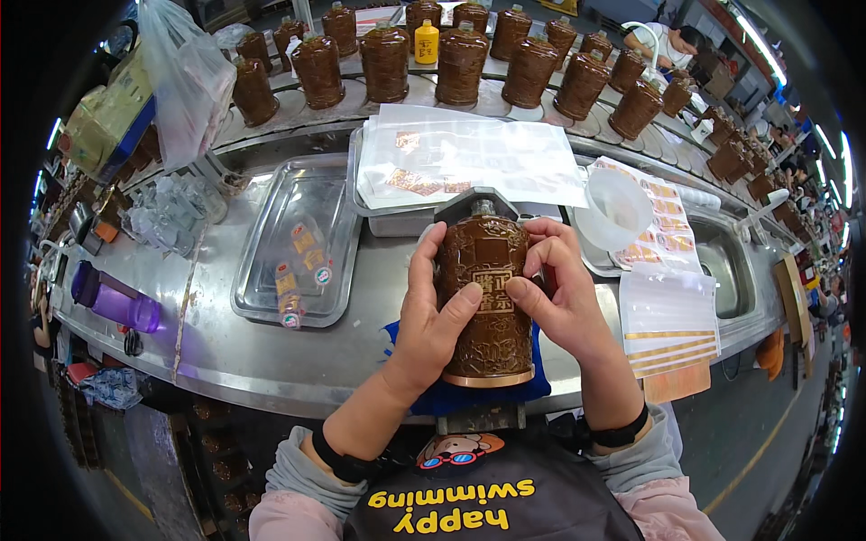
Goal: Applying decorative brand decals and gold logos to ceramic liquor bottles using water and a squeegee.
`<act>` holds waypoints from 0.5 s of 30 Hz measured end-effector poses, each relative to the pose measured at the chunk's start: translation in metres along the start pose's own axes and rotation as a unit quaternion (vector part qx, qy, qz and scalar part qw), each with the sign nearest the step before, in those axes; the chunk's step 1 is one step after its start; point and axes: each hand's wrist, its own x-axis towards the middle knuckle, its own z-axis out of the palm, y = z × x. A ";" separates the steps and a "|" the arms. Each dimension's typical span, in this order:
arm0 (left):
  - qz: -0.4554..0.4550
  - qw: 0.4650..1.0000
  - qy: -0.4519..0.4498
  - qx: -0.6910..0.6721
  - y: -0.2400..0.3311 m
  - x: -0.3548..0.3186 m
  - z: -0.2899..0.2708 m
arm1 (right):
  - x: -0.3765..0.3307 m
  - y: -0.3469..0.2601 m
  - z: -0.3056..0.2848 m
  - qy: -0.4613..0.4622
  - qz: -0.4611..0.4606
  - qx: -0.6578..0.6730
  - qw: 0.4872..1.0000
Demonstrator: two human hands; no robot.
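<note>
A brown embossed bottle (487,347) lies in front of me with its neck pointing away, resting on a blue cloth (532,386) over a dark stand (481,418). Gold lettering sits on its middle, and a copper-coloured band rings its base. My left hand (431,311) wraps the bottle's left side, thumb pressed beside the gold lettering. On the other side my right hand (564,288) curls its fingers against the bottle, its thumb at the lettering's right edge. A dark angular holder (469,197) shows behind the bottle's neck.
Beyond the steel bench, several brown bottles and a yellow bottle (427,42) stand on a conveyor (487,101). Left are a steel tray (262,261) with label pieces and a purple drinking bottle (135,309). White sheets (469,153), a plastic bowl (618,207) and label sheets (669,316) lie around.
</note>
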 end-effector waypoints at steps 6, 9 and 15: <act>0.009 1.000 0.002 -0.008 -0.004 0.000 0.000 | -0.001 0.001 0.000 0.001 -0.001 0.007 1.000; 0.028 1.000 -0.002 -0.002 0.000 0.000 0.002 | -0.001 0.000 -0.002 0.003 -0.011 -0.013 1.000; 0.030 0.999 0.009 0.036 -0.002 0.002 0.005 | 0.008 -0.025 -0.021 0.093 -0.101 -0.115 0.984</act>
